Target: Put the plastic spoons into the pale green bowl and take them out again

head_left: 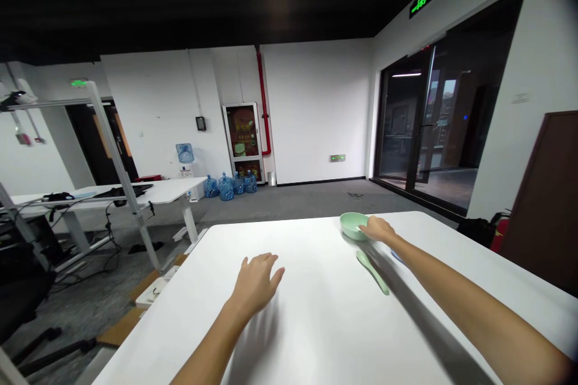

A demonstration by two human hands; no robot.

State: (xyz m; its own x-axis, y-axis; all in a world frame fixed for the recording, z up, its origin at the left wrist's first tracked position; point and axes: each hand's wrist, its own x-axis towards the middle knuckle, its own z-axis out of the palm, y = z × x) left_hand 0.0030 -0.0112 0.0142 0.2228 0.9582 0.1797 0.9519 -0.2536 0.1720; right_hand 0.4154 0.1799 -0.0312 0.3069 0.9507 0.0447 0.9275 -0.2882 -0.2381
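A pale green bowl [353, 224] stands near the far edge of the white table [316, 325]. My right hand [378, 229] reaches out to it and its fingers close on the bowl's near right rim. A pale green spoon [372, 272] lies on the table just in front of the bowl, left of my right forearm. Something small and blue [396, 257] peeks out from under that forearm. My left hand [256, 281] hovers low over the table's middle, palm down, fingers stretched out and holding nothing.
Beyond the table lies grey carpet with another white desk [153, 191] and a metal frame [118, 162] at the left. Water bottles [226, 185] stand by the far wall. Glass doors [424, 126] are at the right, a brown panel [546, 198] nearer right.
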